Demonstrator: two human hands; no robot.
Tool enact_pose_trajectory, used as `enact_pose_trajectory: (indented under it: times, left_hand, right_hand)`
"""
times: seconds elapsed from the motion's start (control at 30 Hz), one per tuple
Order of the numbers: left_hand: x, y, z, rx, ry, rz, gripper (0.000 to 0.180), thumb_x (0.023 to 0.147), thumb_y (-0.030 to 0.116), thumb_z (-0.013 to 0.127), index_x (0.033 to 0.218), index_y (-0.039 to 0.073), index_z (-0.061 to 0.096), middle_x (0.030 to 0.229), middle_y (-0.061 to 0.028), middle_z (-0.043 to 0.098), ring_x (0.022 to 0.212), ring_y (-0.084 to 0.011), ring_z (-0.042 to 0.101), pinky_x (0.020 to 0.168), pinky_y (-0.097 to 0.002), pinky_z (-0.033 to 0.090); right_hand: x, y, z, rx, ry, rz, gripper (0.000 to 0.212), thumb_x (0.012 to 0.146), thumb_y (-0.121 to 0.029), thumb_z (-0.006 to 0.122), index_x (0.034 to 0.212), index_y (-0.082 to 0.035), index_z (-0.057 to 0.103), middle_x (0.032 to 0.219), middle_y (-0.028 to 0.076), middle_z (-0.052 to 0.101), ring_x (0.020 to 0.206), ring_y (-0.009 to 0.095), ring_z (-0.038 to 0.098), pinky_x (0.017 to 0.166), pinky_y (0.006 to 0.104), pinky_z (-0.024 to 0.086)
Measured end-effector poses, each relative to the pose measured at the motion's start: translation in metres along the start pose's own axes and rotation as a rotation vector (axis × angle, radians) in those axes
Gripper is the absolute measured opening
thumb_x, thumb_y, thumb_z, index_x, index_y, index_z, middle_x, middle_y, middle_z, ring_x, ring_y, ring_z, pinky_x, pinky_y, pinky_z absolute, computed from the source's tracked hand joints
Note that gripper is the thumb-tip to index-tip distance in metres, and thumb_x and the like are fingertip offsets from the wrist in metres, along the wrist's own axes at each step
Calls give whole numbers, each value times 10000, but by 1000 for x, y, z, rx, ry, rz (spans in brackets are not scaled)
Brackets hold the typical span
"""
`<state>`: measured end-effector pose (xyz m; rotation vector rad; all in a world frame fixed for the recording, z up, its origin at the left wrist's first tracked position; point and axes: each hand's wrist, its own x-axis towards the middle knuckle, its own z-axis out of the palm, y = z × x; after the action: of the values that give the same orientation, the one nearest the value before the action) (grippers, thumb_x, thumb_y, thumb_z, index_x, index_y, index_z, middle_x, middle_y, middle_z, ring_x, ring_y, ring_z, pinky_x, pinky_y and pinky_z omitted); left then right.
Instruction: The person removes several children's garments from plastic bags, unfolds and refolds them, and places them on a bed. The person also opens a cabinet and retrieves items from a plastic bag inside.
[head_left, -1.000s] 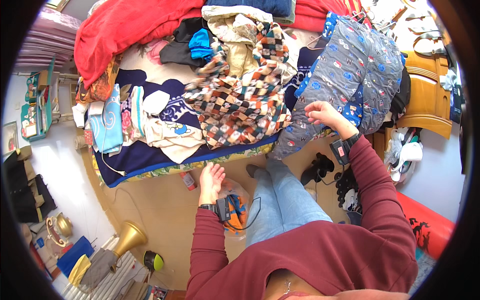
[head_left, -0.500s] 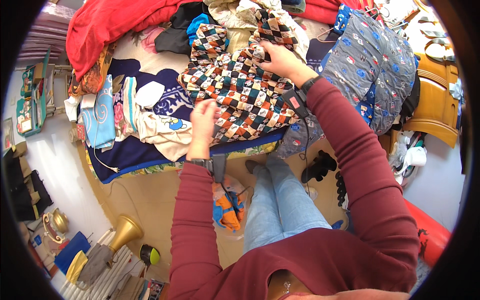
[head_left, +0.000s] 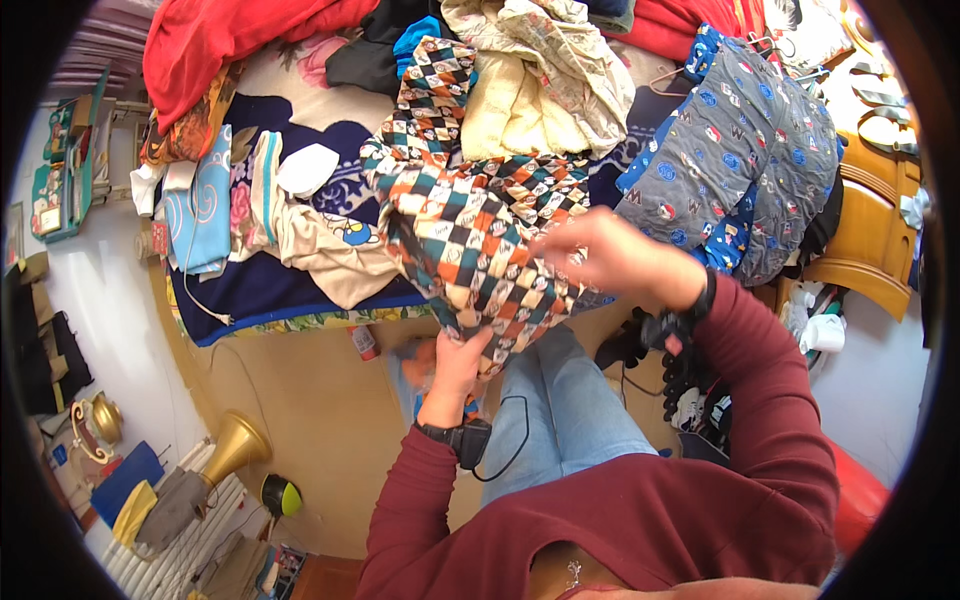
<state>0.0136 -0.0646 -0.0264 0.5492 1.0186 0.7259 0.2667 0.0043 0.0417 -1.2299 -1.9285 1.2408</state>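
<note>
A checkered garment in black, white, orange and green, printed with small figures, hangs partly off the front of the bed. One sleeve stretches away toward the far side. My left hand grips its lower edge, thumb on top, in front of my legs. Over the garment's right side is my right hand, its fingers at the cloth but smeared by motion, so whether they grip it is unclear.
Left on the dark blue bedding lie a cream printed garment and a light blue cloth. A grey patterned quilted garment lies right, beside hangers. A cream fleecy garment and a red cover are farther back.
The checkered garment has been drawn toward me, over the bed edge, and its right sleeve folded nearer. My left hand moved down and took hold of the hem; my right hand came closer.
</note>
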Motion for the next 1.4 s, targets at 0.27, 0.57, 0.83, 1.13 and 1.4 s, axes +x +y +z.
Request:
enact_pose_trajectory:
  times: [0.27, 0.57, 0.83, 1.13, 1.4]
  left_hand:
    - [-63, -9, -42, 414, 35, 117, 318, 754, -13, 560, 1069, -24, 522, 1060, -59, 582, 948, -137, 537, 832, -273, 411]
    - [-103, -45, -96, 525, 418, 23, 550, 676, -94, 508, 1199, -30, 349, 1132, -120, 511, 1029, -201, 525, 895, -314, 403]
    - [-123, -69, -122, 413, 489, 36, 468, 700, -73, 515, 1155, -35, 411, 1088, -101, 548, 982, -168, 541, 852, -276, 415]
    - [-127, -77, -117, 455, 431, 85, 488, 688, -71, 494, 1167, -42, 408, 1065, -113, 563, 962, -183, 560, 834, -274, 427]
    - [-153, 16, -152, 718, 616, 212, 308, 696, -58, 541, 998, 6, 545, 867, -29, 566, 809, -102, 521, 718, -244, 431]
  right_hand:
    - [147, 56, 24, -578, -184, -183, 494, 746, -40, 478, 1225, -165, 469, 1055, 106, 539, 960, 286, 518, 816, 364, 433]
    - [242, 68, 89, -930, -379, -53, 662, 732, -53, 558, 1328, -209, 316, 1359, 79, 330, 1258, 254, 307, 979, 433, 315]
    - [237, 83, 117, -885, -523, 248, 773, 675, -73, 628, 1350, -189, 269, 1183, 162, 482, 1035, 296, 533, 817, 371, 460]
    - [222, 60, 175, -1005, -728, -209, 566, 715, -182, 609, 1250, -187, 428, 1075, 82, 569, 1077, 246, 477, 1010, 500, 212]
    - [167, -13, 25, -530, -175, -370, 270, 609, -198, 663, 849, -99, 588, 697, 103, 596, 683, 312, 585, 584, 405, 450]
